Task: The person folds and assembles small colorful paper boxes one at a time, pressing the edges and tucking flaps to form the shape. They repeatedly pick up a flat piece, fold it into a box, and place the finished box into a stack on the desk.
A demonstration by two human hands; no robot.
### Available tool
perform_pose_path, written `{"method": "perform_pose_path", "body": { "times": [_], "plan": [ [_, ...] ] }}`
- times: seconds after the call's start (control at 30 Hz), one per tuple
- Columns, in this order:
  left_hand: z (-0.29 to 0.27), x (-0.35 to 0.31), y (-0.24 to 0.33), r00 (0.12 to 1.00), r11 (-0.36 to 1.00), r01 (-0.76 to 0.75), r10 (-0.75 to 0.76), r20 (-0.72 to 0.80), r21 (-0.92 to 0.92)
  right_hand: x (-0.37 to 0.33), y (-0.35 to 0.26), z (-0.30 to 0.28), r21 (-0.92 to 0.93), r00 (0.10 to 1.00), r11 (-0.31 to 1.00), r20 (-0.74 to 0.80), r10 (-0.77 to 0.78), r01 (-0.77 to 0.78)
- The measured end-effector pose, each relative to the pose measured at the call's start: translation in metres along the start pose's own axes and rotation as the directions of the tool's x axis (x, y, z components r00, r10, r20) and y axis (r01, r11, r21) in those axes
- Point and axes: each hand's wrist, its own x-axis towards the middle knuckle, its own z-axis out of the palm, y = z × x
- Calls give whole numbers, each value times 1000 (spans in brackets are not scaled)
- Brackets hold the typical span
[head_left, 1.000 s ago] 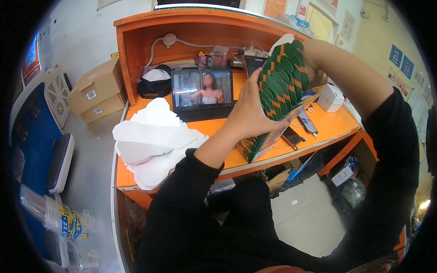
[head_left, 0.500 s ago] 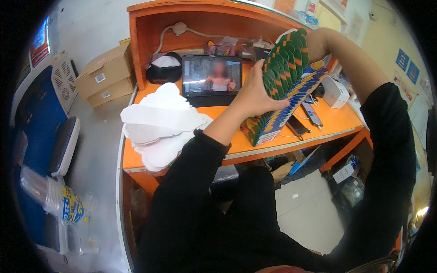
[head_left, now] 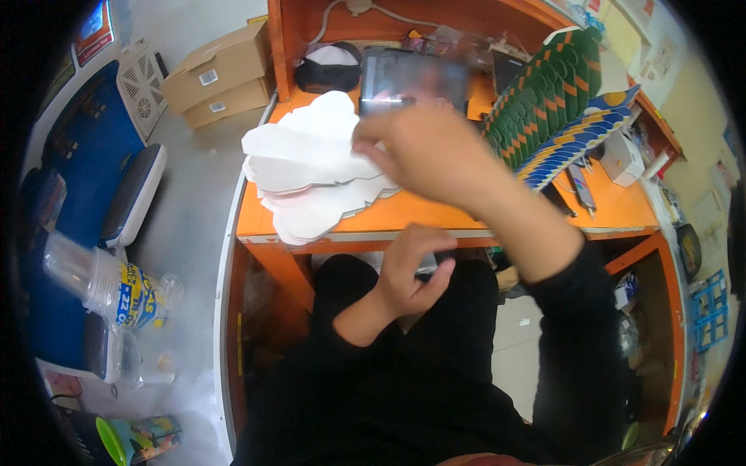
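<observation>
My right hand reaches across the orange desk. Its fingers are curled at the right edge of a stack of white cut-out card sheets with rounded lobes; whether a sheet is between them is hidden. Lower down, over my lap, my left hand is empty, thumb and fingers apart. To the right of my right forearm leans a row of overlapping green-and-orange printed card pieces. Beside them lies a similar row in blue, white and yellow.
A tablet stands behind my right hand, near a black-and-white cap. At the right are a phone and a white box. Cardboard boxes and stacked plastic cups stand at the left.
Both hands have left the printed card pieces, which now lean by themselves. My right hand has moved left to the white sheets, and my left hand has come down toward my lap.
</observation>
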Motion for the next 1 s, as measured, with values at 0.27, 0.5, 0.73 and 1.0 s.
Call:
{"method": "perform_pose_path", "body": {
  "times": [0.27,0.5,0.73,1.0],
  "plan": [
    [-36,-42,12,964,978,198,-180,196,-73,32,34,143,384,963,923,252,-97,-7],
    [-40,-48,0,951,954,253,-215,220,-159,41,48,149,454,959,891,252,-130,1],
    [-38,-47,-3,927,935,291,-223,302,-203,46,40,137,461,933,875,357,-32,-147],
    [-42,-45,8,915,939,296,-226,334,-176,38,33,156,465,992,877,98,84,-120]
  ]
}}
